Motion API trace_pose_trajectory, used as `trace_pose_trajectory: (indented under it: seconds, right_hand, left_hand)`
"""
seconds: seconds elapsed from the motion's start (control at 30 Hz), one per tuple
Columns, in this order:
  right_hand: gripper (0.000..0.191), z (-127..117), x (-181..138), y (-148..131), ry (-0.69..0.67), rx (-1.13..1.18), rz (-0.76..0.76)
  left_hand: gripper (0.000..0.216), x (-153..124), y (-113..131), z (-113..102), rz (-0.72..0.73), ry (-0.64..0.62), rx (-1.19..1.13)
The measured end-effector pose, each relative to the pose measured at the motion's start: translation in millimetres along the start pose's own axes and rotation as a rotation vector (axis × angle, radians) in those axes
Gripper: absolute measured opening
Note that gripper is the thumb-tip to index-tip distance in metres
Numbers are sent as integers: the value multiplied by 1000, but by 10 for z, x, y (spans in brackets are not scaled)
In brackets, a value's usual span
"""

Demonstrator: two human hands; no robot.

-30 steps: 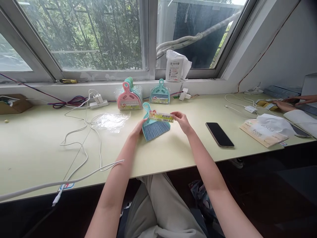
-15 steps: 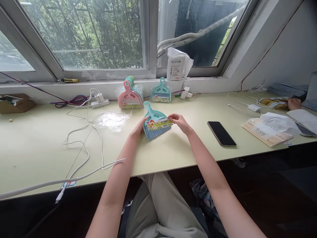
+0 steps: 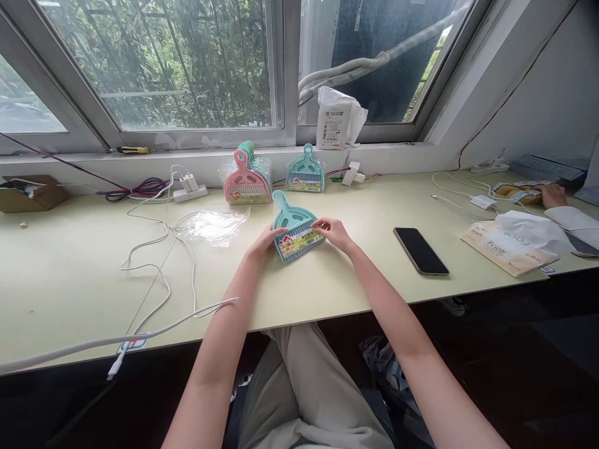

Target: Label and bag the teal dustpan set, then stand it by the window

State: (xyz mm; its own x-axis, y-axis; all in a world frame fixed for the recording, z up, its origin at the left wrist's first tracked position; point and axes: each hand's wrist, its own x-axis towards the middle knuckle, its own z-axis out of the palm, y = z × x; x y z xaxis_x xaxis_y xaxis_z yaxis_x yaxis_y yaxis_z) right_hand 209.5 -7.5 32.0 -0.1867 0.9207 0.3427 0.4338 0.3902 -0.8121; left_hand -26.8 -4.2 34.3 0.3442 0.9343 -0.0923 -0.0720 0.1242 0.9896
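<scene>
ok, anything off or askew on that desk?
Nothing damaged or spilled. Only untidy: loose white cables snake across the desk, one plug hanging over the front edge. The teal dustpan set lies flat between both hands.

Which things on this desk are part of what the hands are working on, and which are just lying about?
In hand:
teal dustpan set, gripped by left hand and right hand
paper label across its bristles
clear plastic bag
pink dustpan stack
second teal set

Lying about:
phone
white cables
tissue pack
cardboard box
</scene>
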Motion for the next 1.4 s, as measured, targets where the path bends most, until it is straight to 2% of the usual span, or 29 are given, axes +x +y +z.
trace_pose_trajectory:
  seconds: [0.17,0.47,0.83,1.07,1.4]
  right_hand:
    - [14,37,13,28,77,-142,-82]
    - [13,51,5,58,124,-341,-101]
    - [16,48,-10,9,144,-393,-115]
    - [17,61,-15,-6,191,-434,-144]
    - [17,49,-5,17,187,-401,-156]
  left_hand:
    - [53,-13,7,26,35,-36,34]
    - [49,-24,15,47,45,-37,59]
    - [47,0,-16,40,53,-52,61]
    - [53,8,-23,39,43,-23,66]
    - [54,-22,4,63,49,-18,33]
